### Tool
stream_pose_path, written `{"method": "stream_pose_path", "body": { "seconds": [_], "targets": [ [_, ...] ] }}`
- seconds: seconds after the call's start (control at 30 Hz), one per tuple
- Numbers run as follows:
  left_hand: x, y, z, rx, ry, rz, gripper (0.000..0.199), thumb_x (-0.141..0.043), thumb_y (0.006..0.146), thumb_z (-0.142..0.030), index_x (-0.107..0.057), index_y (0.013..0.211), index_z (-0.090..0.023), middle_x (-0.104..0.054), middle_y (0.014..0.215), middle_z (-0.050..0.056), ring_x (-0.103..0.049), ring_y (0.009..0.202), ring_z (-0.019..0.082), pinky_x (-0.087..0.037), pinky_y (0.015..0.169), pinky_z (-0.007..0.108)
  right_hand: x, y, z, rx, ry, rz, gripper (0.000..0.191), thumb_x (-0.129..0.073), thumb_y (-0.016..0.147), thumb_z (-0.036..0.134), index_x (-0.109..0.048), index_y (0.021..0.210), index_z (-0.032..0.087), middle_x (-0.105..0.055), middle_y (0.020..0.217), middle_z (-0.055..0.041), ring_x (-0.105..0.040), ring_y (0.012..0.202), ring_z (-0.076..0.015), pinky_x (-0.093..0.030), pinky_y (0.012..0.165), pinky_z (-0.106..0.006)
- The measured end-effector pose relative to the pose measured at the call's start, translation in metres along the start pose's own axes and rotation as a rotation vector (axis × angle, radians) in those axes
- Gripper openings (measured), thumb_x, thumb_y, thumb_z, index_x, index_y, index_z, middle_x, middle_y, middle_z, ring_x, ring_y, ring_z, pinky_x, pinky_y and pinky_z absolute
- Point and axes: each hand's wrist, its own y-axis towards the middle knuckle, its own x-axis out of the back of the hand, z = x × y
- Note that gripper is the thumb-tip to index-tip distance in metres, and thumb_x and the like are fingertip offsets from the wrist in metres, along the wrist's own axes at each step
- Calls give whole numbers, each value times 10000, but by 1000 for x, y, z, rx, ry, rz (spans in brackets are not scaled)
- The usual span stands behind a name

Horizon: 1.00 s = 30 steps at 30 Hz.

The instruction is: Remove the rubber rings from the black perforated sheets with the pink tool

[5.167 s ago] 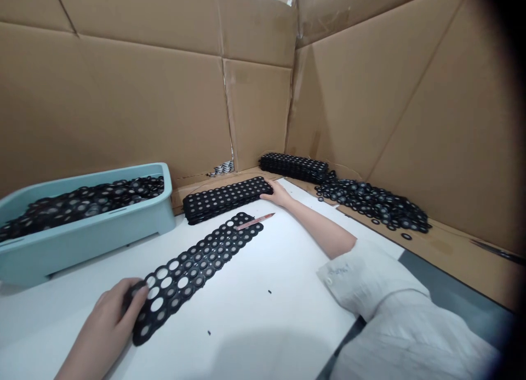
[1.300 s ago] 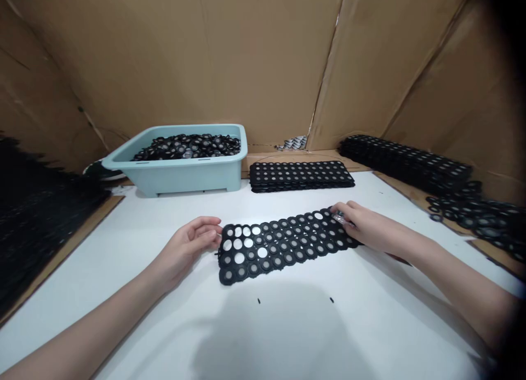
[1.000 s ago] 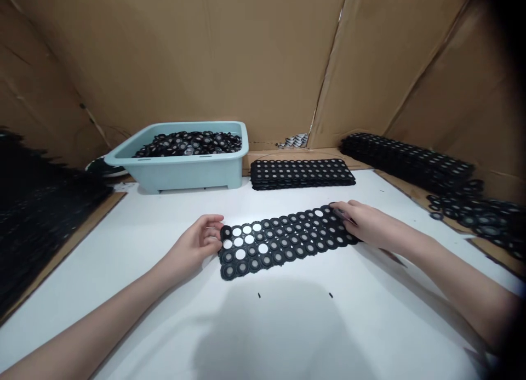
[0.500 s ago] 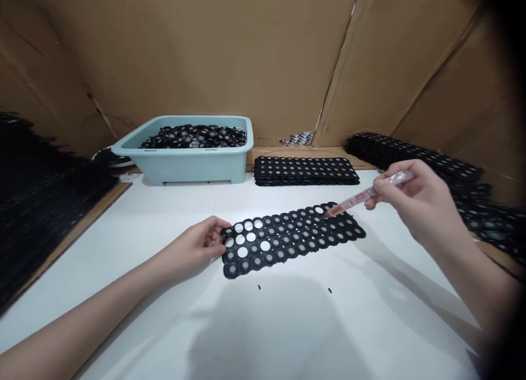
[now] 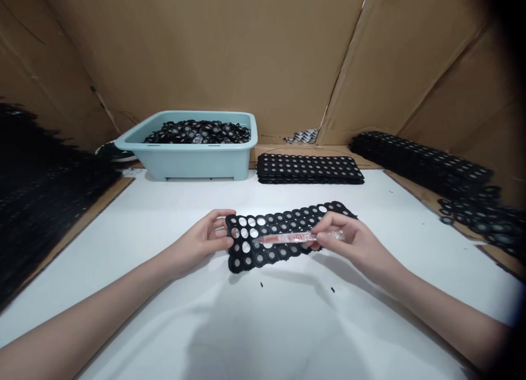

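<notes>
A black sheet of joined round pieces [image 5: 283, 253] lies at a slant in front of me. Most of its rounds have grey centres; several near the left end and one at the far right edge are white. My left hand [image 5: 207, 237] pinches the sheet's left end between thumb and fingers. In my right hand [image 5: 345, 237] is a clear pen-like stick with red inside and red lettering [image 5: 291, 237]. Its tip points left, over the sheet close to the white rounds; whether it touches cannot be made out. The right hand covers part of the sheet's right half.
A light blue tub [image 5: 197, 159] full of loose black rounds stands at the back left. Behind the sheet is a stack of similar sheets [image 5: 310, 169]. More stacked sheets [image 5: 423, 160] and loose rounds [image 5: 485, 215] lie at right. A dark pile [image 5: 45, 199] fills the left side.
My right hand has swung left with the pen-like stick, from the sheet's far right part to the white rounds near its left end. My left hand keeps its hold on the sheet.
</notes>
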Motion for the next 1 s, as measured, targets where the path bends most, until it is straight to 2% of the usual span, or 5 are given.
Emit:
{"method": "stream_pose_path", "body": {
  "seconds": [0.1, 0.23, 0.37, 0.53, 1.0],
  "targets": [
    [0, 0, -2, 15, -10, 23, 542, -613, 685, -126, -367, 1157, -228, -488, 1063, 63, -506, 944, 172, -401, 790, 317, -8, 1, -12, 7, 33, 51, 197, -580, 764, 345, -468, 727, 187, -603, 842, -36, -579, 782, -150, -466, 700, -284],
    [1, 1, -2, 62, 16, 34, 593, -596, 672, -96, -340, 1189, -233, -516, 1002, 53, -521, 893, 165, -405, 746, 307, -18, 2, -23, 2, 16, 107, 159, -535, 800, 335, -460, 835, 199, -548, 825, -19, -524, 715, -120, -429, 607, -241],
    [4, 1, -3, 86, 4, 83, 577, -575, 683, -92, -350, 1196, -233, -518, 916, 23, -515, 804, 131, -401, 705, 277, -22, -1, -20, 27, -94, 166, 176, -480, 835, 310, -483, 984, 215, -532, 916, -34, -514, 761, -121, -416, 636, -241],
    [7, 3, -5, 118, 24, 105, 527, -590, 663, -88, -411, 1141, -221, -514, 896, 18, -506, 762, 121, -399, 682, 257, -23, -4, -13, 75, -240, 215, 164, -430, 857, 279, -533, 974, 230, -559, 909, -28, -519, 766, -129, -401, 596, -233],
    [9, 3, -4, 130, -20, 136, 466, -570, 694, -32, -436, 1100, -216, -474, 899, 11, -474, 802, 109, -387, 698, 244, -33, -7, -21, 58, -228, 107, 176, -407, 873, 321, -549, 938, 242, -576, 867, -4, -480, 643, -92, -353, 506, -201]
  ]
}}
